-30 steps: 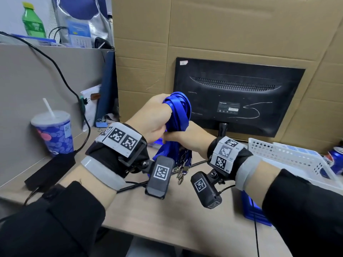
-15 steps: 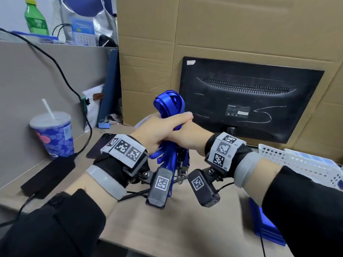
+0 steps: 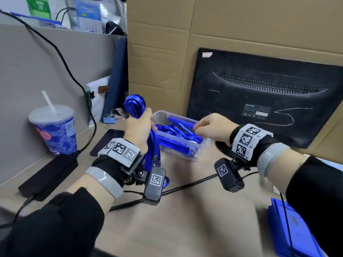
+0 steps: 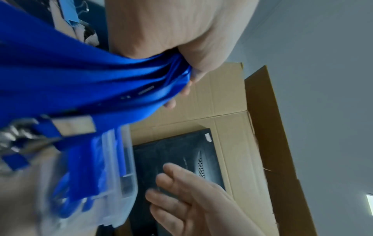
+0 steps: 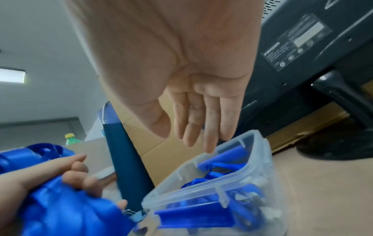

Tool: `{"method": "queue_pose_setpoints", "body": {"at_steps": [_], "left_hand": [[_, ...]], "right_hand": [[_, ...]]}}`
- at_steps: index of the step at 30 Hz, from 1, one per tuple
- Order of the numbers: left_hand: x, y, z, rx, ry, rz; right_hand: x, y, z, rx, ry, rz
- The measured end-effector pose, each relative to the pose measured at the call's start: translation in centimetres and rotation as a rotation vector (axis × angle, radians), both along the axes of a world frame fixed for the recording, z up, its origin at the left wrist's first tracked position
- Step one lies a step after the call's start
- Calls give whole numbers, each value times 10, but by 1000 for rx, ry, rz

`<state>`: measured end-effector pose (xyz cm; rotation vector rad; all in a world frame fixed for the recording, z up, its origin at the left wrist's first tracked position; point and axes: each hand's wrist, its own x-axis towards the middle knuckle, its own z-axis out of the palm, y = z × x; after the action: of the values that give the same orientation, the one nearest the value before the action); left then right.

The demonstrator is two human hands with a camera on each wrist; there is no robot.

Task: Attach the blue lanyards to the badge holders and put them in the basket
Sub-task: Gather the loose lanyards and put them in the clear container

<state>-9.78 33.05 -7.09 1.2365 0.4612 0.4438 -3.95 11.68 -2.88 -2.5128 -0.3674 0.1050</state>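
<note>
My left hand (image 3: 146, 120) grips a bundle of blue lanyards (image 3: 134, 105); their loops stick up above the fist and the metal clip ends hang below the wrist. In the left wrist view the lanyards (image 4: 80, 83) cross under my curled fingers (image 4: 193, 75). A clear plastic box (image 3: 203, 143) holding blue lanyards and blue plastic pieces stands just right of that hand. My right hand (image 3: 199, 127) hovers over the box, fingers relaxed, holding nothing. The right wrist view shows its straight fingers (image 5: 210, 137) just above the box rim (image 5: 249, 135).
A monitor's back (image 3: 259, 108) and a cardboard wall (image 3: 185, 43) close off the far side. A cup with a straw (image 3: 53, 128), a phone (image 3: 109, 140) and a black adapter (image 3: 50, 175) lie at left. A cable (image 3: 185, 188) crosses the desk. A blue stack (image 3: 291, 230) sits bottom right.
The hands have parted. My right hand let go of the lanyard bundle and moved right, over the clear box. The left hand keeps the bundle, lower and further left.
</note>
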Motion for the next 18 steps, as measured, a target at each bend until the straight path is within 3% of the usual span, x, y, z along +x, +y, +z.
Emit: {"method": "queue_pose_setpoints", "body": {"at_steps": [8, 13, 18], "left_hand": [[18, 2, -37, 96, 220, -39], [21, -1, -45, 137, 299, -90], [46, 5, -86, 46, 295, -137]], "right_hand": [[0, 16, -24, -414, 31, 119], [-2, 23, -27, -410, 53, 187], [-8, 26, -24, -367, 146, 295]]}}
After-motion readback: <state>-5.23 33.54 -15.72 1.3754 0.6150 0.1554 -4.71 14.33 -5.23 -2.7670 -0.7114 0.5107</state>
